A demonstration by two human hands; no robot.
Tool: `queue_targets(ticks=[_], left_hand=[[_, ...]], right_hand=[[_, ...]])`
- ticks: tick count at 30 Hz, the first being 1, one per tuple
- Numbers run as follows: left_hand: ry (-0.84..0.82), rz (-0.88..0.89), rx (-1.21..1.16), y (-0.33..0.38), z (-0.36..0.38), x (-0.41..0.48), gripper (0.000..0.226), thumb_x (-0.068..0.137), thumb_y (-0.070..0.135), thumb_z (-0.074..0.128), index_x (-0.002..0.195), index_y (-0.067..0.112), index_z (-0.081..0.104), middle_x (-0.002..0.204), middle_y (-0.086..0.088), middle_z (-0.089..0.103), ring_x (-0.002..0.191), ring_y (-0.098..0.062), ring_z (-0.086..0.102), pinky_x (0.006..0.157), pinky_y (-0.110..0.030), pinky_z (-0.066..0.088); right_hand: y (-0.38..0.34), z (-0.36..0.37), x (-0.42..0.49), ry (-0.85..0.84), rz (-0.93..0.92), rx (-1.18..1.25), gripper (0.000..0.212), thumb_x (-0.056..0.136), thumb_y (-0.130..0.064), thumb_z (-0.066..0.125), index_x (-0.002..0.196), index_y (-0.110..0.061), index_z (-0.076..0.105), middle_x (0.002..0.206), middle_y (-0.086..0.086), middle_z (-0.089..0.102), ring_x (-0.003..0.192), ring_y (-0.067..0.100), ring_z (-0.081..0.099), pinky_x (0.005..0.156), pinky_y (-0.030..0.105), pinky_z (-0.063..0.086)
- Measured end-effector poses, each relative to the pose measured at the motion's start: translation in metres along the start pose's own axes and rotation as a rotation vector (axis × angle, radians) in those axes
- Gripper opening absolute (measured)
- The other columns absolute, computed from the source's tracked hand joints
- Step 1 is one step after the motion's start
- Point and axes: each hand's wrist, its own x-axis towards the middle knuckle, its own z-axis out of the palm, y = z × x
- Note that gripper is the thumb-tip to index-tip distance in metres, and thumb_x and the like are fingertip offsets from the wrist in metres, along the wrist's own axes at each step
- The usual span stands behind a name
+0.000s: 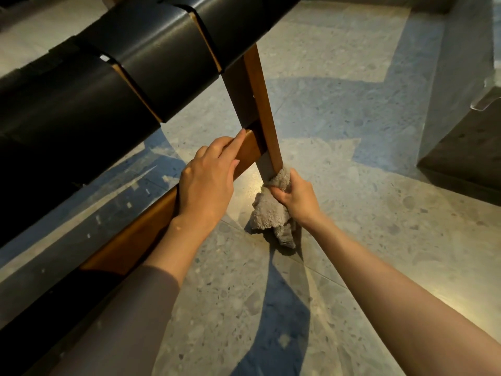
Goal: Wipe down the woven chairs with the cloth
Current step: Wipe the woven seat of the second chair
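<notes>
A woven chair with wide black straps (113, 85) over a brown wooden frame fills the upper left. Its wooden leg (261, 104) runs down to the floor at centre. My right hand (294, 195) grips a fluffy grey cloth (268, 213) wrapped around the bottom of that leg; the cloth's loose end hangs down onto the floor. My left hand (207, 180) rests on the lower wooden crossbar (141, 237), fingers lying over its top edge near the joint with the leg.
The floor is speckled grey terrazzo (339, 267) with sharp shadows. A grey concrete block or bench (466, 131) stands at the right, close to the chair leg.
</notes>
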Motion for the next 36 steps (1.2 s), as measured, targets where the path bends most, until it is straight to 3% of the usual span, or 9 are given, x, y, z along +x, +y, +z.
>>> queue_targets(ticks=[3, 7, 12, 20, 23, 28, 31, 33, 36], left_hand=[[-0.001, 0.001, 0.005, 0.0, 0.001, 0.0, 0.051, 0.101, 0.025, 0.04, 0.149, 0.031, 0.025, 0.139, 0.001, 0.047, 0.114, -0.018, 0.05, 0.08, -0.028, 0.045], [0.0, -0.007, 0.001, 0.0, 0.002, 0.0, 0.051, 0.101, 0.026, 0.04, 0.149, 0.032, 0.024, 0.141, 0.002, 0.044, 0.118, -0.017, 0.049, 0.084, -0.03, 0.045], [0.007, -0.017, 0.006, 0.001, 0.003, 0.0, 0.051, 0.1, 0.025, 0.041, 0.149, 0.031, 0.026, 0.141, 0.001, 0.045, 0.118, -0.02, 0.049, 0.086, -0.034, 0.047], [0.023, -0.011, 0.016, 0.0, 0.005, 0.0, 0.053, 0.1, 0.025, 0.042, 0.149, 0.032, 0.024, 0.141, 0.002, 0.044, 0.116, -0.019, 0.05, 0.084, -0.033, 0.046], [0.021, 0.005, 0.035, 0.0, 0.005, -0.001, 0.056, 0.1, 0.023, 0.043, 0.15, 0.031, 0.02, 0.143, 0.002, 0.042, 0.117, -0.019, 0.049, 0.086, -0.031, 0.045], [-0.068, 0.057, 0.068, -0.002, 0.001, -0.004, 0.074, 0.095, 0.012, 0.053, 0.152, 0.025, 0.007, 0.156, -0.002, 0.023, 0.13, -0.021, 0.04, 0.103, -0.032, 0.037], [-0.139, 0.044, 0.021, -0.004, -0.006, -0.008, 0.076, 0.094, 0.006, 0.053, 0.152, 0.023, 0.006, 0.159, -0.003, 0.012, 0.139, -0.021, 0.029, 0.111, -0.033, 0.028], [-0.184, 0.01, -0.05, -0.004, -0.013, -0.011, 0.072, 0.095, 0.007, 0.051, 0.152, 0.022, 0.01, 0.159, -0.002, 0.012, 0.142, -0.022, 0.023, 0.113, -0.035, 0.026], [-0.22, -0.033, -0.177, 0.001, -0.026, -0.019, 0.067, 0.096, 0.011, 0.05, 0.151, 0.02, 0.013, 0.159, -0.001, 0.012, 0.145, -0.023, 0.014, 0.117, -0.039, 0.021]], right_hand=[[0.005, -0.002, -0.004, -0.004, 0.031, -0.042, 0.038, 0.088, -0.021, 0.066, 0.124, -0.015, 0.053, 0.109, 0.002, 0.064, 0.095, 0.014, 0.06, 0.075, 0.023, 0.044], [-0.023, -0.007, 0.0, 0.052, -0.065, -0.074, 0.038, 0.09, -0.027, 0.064, 0.123, -0.013, 0.051, 0.111, 0.007, 0.065, 0.097, 0.02, 0.062, 0.081, 0.037, 0.053], [-0.056, -0.01, 0.015, 0.132, -0.195, -0.095, 0.035, 0.091, -0.021, 0.061, 0.122, -0.015, 0.046, 0.107, 0.005, 0.063, 0.092, 0.018, 0.059, 0.077, 0.03, 0.051], [-0.032, 0.007, 0.006, 0.222, -0.026, -0.079, 0.035, 0.085, -0.016, 0.069, 0.117, -0.016, 0.054, 0.092, -0.004, 0.062, 0.082, 0.014, 0.06, 0.071, 0.03, 0.052], [-0.017, 0.005, -0.004, 0.139, 0.081, -0.189, 0.036, 0.085, -0.015, 0.069, 0.118, -0.012, 0.054, 0.102, 0.008, 0.067, 0.092, 0.025, 0.062, 0.076, 0.037, 0.052], [-0.031, -0.017, -0.011, 0.011, 0.17, -0.451, 0.021, 0.087, -0.021, 0.064, 0.1, -0.006, 0.057, 0.099, 0.016, 0.064, 0.089, 0.033, 0.059, 0.073, 0.04, 0.049], [-0.058, -0.037, -0.021, 0.084, 0.123, -0.439, 0.019, 0.086, -0.025, 0.063, 0.089, -0.008, 0.055, 0.084, 0.009, 0.062, 0.078, 0.028, 0.058, 0.062, 0.037, 0.048], [-0.08, -0.045, -0.032, 0.151, 0.054, -0.317, 0.016, 0.089, -0.025, 0.061, 0.096, -0.012, 0.055, 0.086, 0.004, 0.06, 0.077, 0.02, 0.056, 0.062, 0.031, 0.049], [-0.112, -0.053, -0.048, 0.221, -0.035, -0.215, 0.024, 0.093, -0.026, 0.057, 0.115, -0.016, 0.054, 0.102, 0.006, 0.062, 0.091, 0.02, 0.057, 0.077, 0.032, 0.052]])
